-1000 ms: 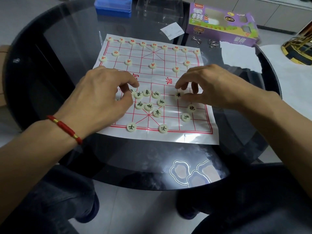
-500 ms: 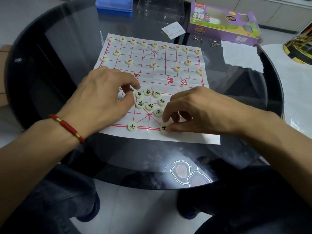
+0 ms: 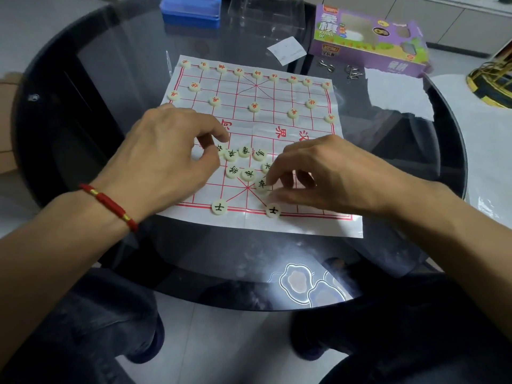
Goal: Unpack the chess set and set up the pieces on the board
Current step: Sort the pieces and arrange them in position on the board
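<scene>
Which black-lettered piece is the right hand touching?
The piece at the lower right of the loose cluster, just above the right-hand 士. The right hand has a fingertip on its edge; the others lie untouched.

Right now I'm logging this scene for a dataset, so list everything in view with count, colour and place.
board sheet: one, white with red grid, centre of table
red-marked pieces: sixteen, cream, set out on far half
black-marked pieces: about eight loose mid-board, two more on near edge line, cream; others may be hidden
glass table: one, dark, round
purple box: one, far right
blue box: one, far edge
clear plastic tray: one, beside blue box
paper slip: one, white, behind board
metal wire bits: a few, by purple box
left hand: red bracelet, fingers curled over pieces
right hand: fingertip on a black-marked piece
</scene>
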Demonstrator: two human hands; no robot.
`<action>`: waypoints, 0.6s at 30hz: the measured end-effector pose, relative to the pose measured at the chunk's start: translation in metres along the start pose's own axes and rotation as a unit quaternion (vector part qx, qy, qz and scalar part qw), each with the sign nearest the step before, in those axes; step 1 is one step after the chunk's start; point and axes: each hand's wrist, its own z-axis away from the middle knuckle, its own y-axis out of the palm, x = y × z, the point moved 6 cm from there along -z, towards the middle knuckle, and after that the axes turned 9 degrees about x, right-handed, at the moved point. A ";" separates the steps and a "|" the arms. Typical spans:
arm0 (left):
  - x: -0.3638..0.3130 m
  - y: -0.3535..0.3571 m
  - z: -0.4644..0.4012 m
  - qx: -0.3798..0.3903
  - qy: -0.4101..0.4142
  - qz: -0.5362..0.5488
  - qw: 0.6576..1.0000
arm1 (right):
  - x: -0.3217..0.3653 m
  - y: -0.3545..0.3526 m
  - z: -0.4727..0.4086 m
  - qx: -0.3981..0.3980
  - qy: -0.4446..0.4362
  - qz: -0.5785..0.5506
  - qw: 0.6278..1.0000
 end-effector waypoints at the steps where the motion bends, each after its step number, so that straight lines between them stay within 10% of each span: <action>1: 0.001 -0.001 0.000 -0.003 -0.004 -0.002 1.000 | -0.002 -0.001 -0.002 -0.014 0.010 0.009 1.000; 18: 0.006 0.000 -0.003 0.016 -0.035 -0.014 0.999 | -0.040 -0.022 -0.033 -0.107 0.097 0.042 0.989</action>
